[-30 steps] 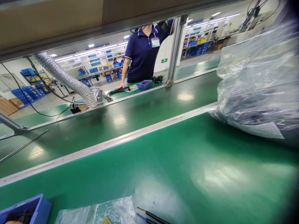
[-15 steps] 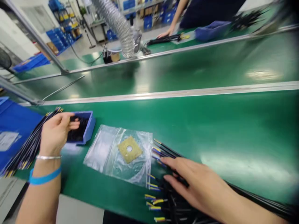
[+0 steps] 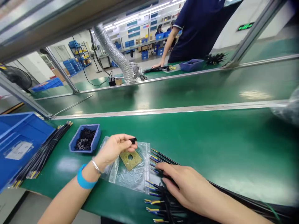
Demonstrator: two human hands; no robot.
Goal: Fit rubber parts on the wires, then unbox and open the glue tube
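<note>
Left hand at lower centre pinching a small black plastic part over the clear plastic bag; right hand lying flat, fingers spread, on black wires with coloured tips at lower right

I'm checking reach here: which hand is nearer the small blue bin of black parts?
Left. The left hand is just right of the blue bin; the right hand lies farther right.

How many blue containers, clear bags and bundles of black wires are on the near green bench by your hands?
Blue containers: 2, the small tray and the big bin
Clear bags: 1
Wire bundles: 2, left and right
Total: 5
</note>
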